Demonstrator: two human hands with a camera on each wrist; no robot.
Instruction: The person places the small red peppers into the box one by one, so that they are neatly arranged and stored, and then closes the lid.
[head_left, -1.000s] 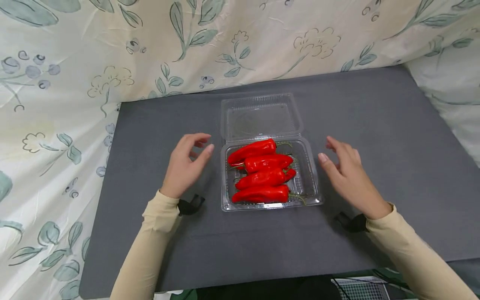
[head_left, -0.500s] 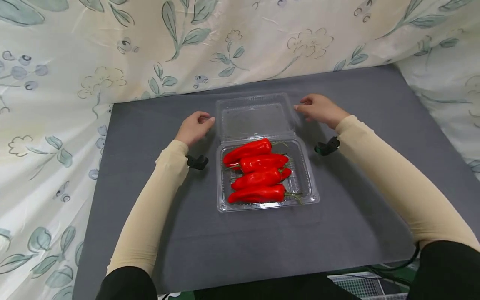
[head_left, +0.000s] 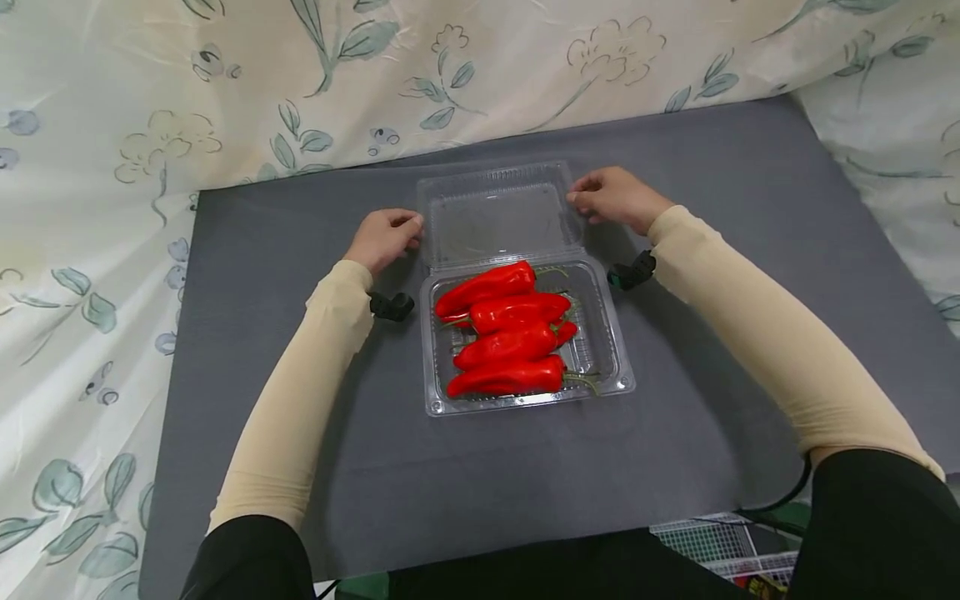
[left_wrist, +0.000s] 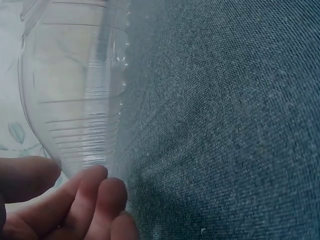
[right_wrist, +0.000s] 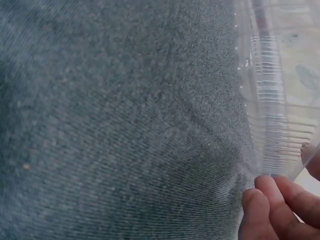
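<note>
A clear plastic clamshell container (head_left: 621, 350) sits on the table, its lid (head_left: 495, 218) folded back and away from me. Several red peppers (head_left: 512, 376) with green stems lie crosswise in its base. My left hand (head_left: 384, 238) is at the lid's left edge; in the left wrist view, thumb and fingers (left_wrist: 107, 192) pinch the ribbed rim. On the opposite side, my right hand (head_left: 619, 199) holds the lid's right edge. The right wrist view has its fingertips (right_wrist: 270, 187) on one face of the rim and the thumb on the other, seen through the plastic.
Dark grey cloth covers the table (head_left: 480, 475). A pale curtain (head_left: 510, 75) with leaf prints hangs along the back and left. Below the front edge stands a white wire basket (head_left: 705, 537). A black camera mount (head_left: 392, 307) sits at each wrist.
Both hands have reached forward from beside the base to the lid's sides, closing in until they pinch its edges. The container's slight shift in view goes with the head's movement.
</note>
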